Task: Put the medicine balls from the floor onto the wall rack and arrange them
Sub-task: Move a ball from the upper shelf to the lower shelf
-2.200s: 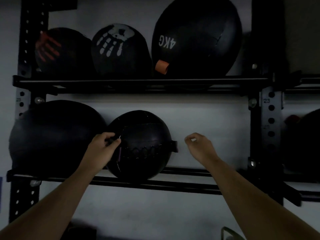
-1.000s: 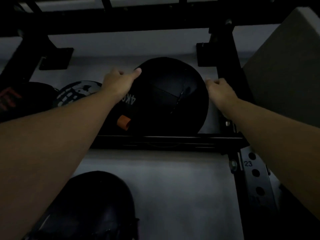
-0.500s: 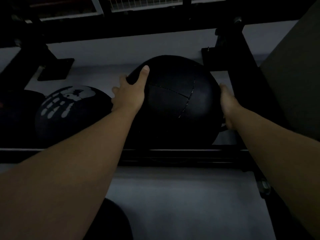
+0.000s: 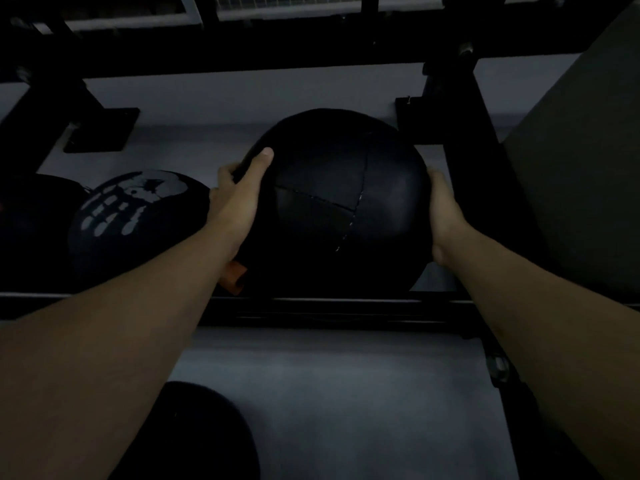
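A large black medicine ball (image 4: pixel 343 206) with stitched seams and an orange tab at its lower left sits on the upper rail (image 4: pixel 346 308) of the black wall rack. My left hand (image 4: pixel 239 199) presses its left side, thumb up on the front. Its right side is gripped by my right hand (image 4: pixel 441 211). Left of it rests a smaller black ball with a white handprint (image 4: pixel 135 216), and another dark ball (image 4: pixel 31 216) lies at the far left edge. The top of one more black ball (image 4: pixel 194 434) shows on the tier below.
A black rack upright (image 4: pixel 485 174) stands just right of the big ball, with a grey-green block (image 4: pixel 581 161) beyond it. A black crossbar (image 4: pixel 242 43) runs above. The pale wall (image 4: pixel 329 393) lies behind the rack.
My hands left the lower-tier ball, rose to the upper tier and closed on both sides of the big ball. It has turned, so its 4KG print no longer faces me.
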A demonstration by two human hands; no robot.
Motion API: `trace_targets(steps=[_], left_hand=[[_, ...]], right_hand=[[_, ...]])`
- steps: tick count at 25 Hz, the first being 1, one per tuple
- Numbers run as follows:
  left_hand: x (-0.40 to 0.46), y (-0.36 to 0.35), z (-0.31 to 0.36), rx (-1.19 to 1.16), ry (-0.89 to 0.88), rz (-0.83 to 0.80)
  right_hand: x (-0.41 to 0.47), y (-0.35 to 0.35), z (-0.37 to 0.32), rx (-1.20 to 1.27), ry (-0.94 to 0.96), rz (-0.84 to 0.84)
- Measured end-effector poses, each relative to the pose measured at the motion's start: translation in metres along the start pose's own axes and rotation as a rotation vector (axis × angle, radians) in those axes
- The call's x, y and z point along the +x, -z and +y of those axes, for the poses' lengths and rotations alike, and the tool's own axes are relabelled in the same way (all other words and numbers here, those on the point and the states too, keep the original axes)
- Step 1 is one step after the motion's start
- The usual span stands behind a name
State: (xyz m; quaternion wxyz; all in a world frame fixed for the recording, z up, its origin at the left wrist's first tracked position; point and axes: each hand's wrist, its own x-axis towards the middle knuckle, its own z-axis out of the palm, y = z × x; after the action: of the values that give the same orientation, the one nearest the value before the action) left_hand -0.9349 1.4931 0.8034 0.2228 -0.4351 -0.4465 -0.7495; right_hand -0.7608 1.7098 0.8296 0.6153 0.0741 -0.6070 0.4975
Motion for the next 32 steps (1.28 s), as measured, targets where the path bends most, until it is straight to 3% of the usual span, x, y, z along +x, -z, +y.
trace_targets(steps=[3, 7, 11, 13, 15, 22, 32], left_hand=[[-0.011, 0.009, 0.013, -0.123, -0.017, -0.030], [-0.011, 0.012, 0.047, -0.267, 0.153, -0.044], [-0.031, 0.006, 0.050, -0.331, 0.110, 0.064], [-0.044, 0.013, 0.057, -0.460, 0.187, -0.066], [-0.053, 0.028, 0.059, -0.593, 0.265, -0.178], [-0.130, 0.083, 0.061, -0.707, 0.241, -0.199], [-0.239, 0.107, 0.019, -0.724, 0.531, -0.285]], right_hand=[[-0.022, 0.005, -0.012, -0.025, 0.041, 0.009], [-0.032, 0.023, -0.037, 0.025, 0.099, 0.139], [-0.050, 0.033, -0.072, 0.021, -0.017, -0.010], [-0.075, 0.030, -0.086, 0.022, 0.005, -0.059], [-0.094, 0.027, -0.092, 0.023, 0.014, 0.007], [-0.220, 0.002, -0.128, -0.022, 0.170, 0.202], [-0.366, 0.029, -0.121, -0.093, 0.003, 0.435]])
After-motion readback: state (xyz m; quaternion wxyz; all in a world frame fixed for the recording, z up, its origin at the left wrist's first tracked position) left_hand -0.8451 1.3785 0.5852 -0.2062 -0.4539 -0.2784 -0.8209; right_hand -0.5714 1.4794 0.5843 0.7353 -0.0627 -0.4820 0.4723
